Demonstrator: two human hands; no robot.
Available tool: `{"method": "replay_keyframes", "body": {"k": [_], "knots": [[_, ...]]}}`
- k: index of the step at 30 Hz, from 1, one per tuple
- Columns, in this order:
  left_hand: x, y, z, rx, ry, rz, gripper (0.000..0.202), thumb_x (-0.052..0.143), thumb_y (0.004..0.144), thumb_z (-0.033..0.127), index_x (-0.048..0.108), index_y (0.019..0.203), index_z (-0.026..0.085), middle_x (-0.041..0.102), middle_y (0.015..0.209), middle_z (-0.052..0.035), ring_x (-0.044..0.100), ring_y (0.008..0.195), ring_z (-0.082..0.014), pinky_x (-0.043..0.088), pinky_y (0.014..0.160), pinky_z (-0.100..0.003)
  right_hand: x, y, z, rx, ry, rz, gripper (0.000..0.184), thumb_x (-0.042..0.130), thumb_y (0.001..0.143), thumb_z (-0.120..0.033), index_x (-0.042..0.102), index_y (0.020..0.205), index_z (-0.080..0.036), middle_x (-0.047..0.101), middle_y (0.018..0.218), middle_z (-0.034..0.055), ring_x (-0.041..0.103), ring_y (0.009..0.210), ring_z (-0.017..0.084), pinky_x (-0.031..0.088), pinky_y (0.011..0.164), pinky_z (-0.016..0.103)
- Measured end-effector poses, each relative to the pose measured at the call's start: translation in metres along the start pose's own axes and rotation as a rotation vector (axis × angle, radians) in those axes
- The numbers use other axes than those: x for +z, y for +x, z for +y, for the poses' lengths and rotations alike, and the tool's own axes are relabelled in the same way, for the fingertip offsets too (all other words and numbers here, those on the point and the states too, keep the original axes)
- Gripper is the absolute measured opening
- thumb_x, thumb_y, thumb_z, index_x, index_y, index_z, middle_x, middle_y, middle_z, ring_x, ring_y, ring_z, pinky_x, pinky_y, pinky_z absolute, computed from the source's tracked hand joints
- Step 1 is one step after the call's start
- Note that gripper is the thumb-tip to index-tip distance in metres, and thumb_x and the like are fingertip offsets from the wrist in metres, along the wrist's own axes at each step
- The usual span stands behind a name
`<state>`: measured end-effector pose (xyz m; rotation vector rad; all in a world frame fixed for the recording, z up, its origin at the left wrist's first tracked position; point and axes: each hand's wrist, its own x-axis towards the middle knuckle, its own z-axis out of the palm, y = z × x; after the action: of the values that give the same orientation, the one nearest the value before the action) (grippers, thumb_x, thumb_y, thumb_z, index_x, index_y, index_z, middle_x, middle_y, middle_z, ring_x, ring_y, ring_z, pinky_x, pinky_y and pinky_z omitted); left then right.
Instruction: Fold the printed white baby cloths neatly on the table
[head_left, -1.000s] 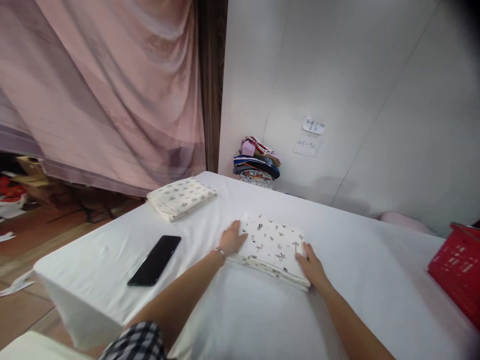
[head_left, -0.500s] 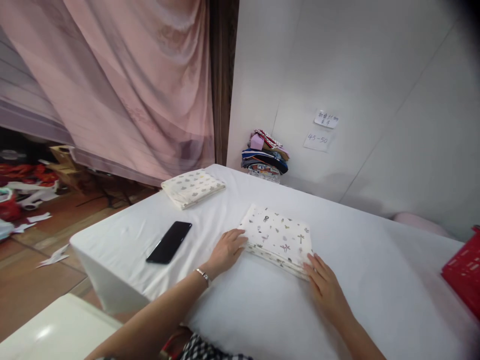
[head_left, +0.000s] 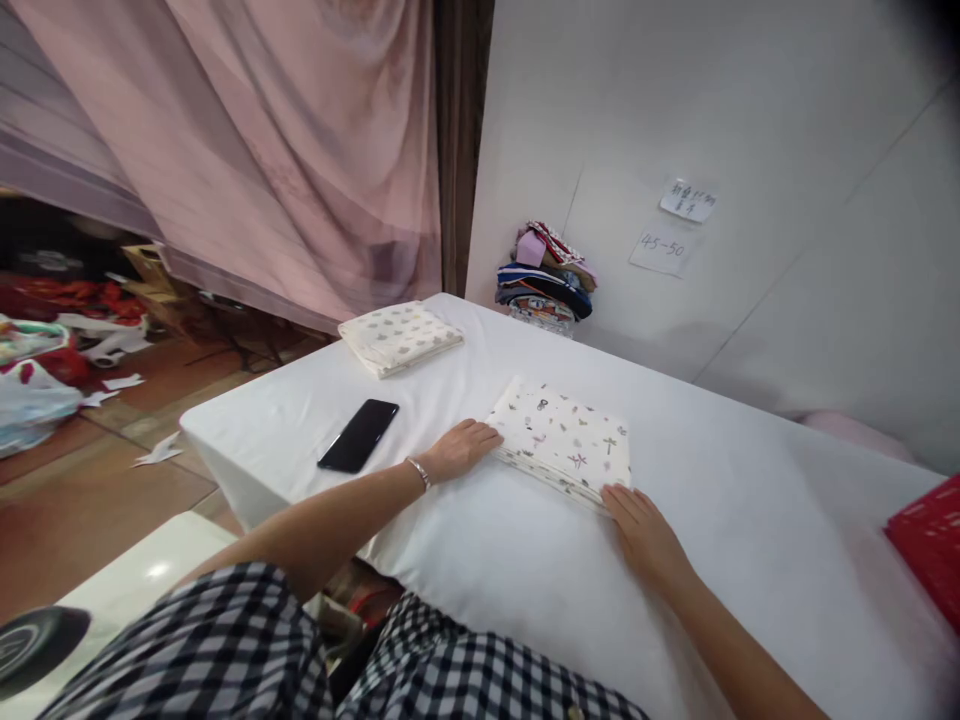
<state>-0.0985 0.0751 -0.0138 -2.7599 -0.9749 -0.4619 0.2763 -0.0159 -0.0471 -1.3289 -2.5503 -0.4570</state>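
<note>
- White table (head_left: 750, 500) spans the middle of the frame.
- My right hand (head_left: 649, 535) lays close-set fingers on the near right corner of the folded printed cloth (head_left: 566, 430), just right of centre.
- My left hand (head_left: 459, 451) touches its near left corner; whether either hand pinches, I cannot tell.
- Phone (head_left: 358, 436) left of centre, a second folded cloth (head_left: 401, 338) beyond it.

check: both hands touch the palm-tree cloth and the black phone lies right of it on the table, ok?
Wrong side: the head view shows the black phone on the table left of the palm-tree cloth, which the left hand and right hand touch.
</note>
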Motion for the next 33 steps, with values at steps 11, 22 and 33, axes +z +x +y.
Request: {"method": "replay_keyframes", "body": {"k": [11,22,33], "knots": [[0.003,0.005,0.002,0.045,0.079,0.01,0.034,0.03,0.089,0.009,0.047,0.119,0.014,0.058,0.103,-0.01,0.051,0.09,-0.0182,0.038,0.086,-0.034,-0.003,0.007,-0.006,0.025,-0.006,0.056,0.048,0.032,0.082,-0.004,0.047,0.127,-0.014,0.054,0.123,0.0127,0.05,0.113,0.024,0.043,0.095,0.042],[-0.009,0.005,0.024,-0.069,-0.038,-0.015,0.049,0.053,0.079,0.03,0.043,0.125,0.015,0.051,0.122,-0.0111,0.043,0.113,-0.0238,0.029,0.098,-0.041,-0.025,0.018,0.013,0.009,0.168,0.083,0.055,0.032,0.084,-0.008,0.032,0.137,-0.022,0.05,0.126,0.0102,0.051,0.112,0.021,0.048,0.09,0.038],[0.02,0.066,0.091,-0.227,-0.09,0.064,0.065,0.055,0.077,0.034,0.03,0.135,0.017,0.04,0.135,-0.0116,0.033,0.124,-0.0259,0.018,0.105,-0.047,-0.06,0.042,0.025,0.02,0.261,0.011,0.053,0.034,0.087,-0.012,0.029,0.137,-0.027,0.049,0.125,0.0073,0.051,0.112,0.019,0.048,0.091,0.035]]}}
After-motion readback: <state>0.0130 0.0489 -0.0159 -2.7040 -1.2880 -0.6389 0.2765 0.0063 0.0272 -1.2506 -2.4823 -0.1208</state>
